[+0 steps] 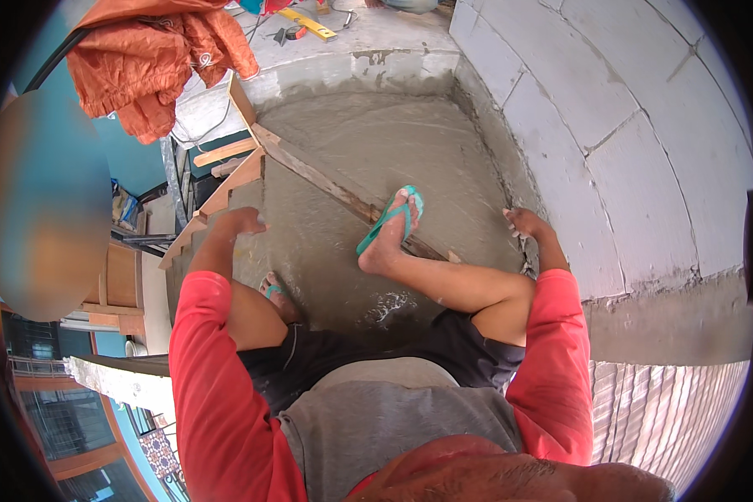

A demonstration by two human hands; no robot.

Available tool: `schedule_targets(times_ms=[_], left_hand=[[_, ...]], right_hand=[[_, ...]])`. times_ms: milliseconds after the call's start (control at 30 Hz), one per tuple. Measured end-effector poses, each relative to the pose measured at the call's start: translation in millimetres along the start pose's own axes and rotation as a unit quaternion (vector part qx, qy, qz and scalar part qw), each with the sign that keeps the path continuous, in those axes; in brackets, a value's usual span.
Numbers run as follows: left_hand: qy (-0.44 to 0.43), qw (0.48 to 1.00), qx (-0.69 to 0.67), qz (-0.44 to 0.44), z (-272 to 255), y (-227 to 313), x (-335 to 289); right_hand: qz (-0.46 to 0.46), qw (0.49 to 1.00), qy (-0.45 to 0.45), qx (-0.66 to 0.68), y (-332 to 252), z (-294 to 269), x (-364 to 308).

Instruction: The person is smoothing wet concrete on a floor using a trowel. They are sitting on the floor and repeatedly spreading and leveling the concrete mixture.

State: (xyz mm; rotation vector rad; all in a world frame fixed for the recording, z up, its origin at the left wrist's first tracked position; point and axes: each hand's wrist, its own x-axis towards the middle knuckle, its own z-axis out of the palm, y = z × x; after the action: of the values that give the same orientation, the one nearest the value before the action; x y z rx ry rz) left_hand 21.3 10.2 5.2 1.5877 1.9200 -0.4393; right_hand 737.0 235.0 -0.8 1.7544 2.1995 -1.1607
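Observation:
My left hand (247, 220) hangs over the grey wet cement at the left, beside the stepped wooden form boards. Its fingers are loosely bent and apart, with nothing visible in them. At the right, my right hand (523, 222) is at the rough edge along the block wall, fingers spread and apparently touching that edge. Between my hands lies a smooth cement surface (351, 159), crossed diagonally by a long wooden board (318, 174). My foot in a green flip-flop (386, 219) rests on or over this board; the other flip-flop (274, 289) is lower left.
A wall of pale blocks (611, 125) rises at the right. Orange cloth (155, 63) hangs at the upper left. On the far raised slab lie a yellow spirit level (308, 23) and a tape measure (291, 34). Stepped form boards (234, 176) edge the left side, with a drop beyond.

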Motion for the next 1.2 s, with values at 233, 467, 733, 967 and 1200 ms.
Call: schedule_targets(times_ms=[233,467,733,967,1200], left_hand=[[-0.016,1.000,0.005,0.013,-2,5,9],[-0.007,1.000,0.026,0.001,-3,7,6],[-0.026,0.999,0.022,-0.021,-6,8,5],[-0.012,1.000,0.001,-0.002,-7,15,-1],[-0.006,1.000,0.001,-0.007,-9,11,-7]], right_hand=[[0.022,0.999,0.018,-0.031,6,-1,-3],[0.028,0.997,0.060,-0.032,9,3,-2],[0.054,0.996,0.051,-0.049,4,0,-5],[0.049,0.997,0.036,-0.057,-2,-5,-11],[-0.020,0.997,0.002,-0.080,-36,-7,-17]])
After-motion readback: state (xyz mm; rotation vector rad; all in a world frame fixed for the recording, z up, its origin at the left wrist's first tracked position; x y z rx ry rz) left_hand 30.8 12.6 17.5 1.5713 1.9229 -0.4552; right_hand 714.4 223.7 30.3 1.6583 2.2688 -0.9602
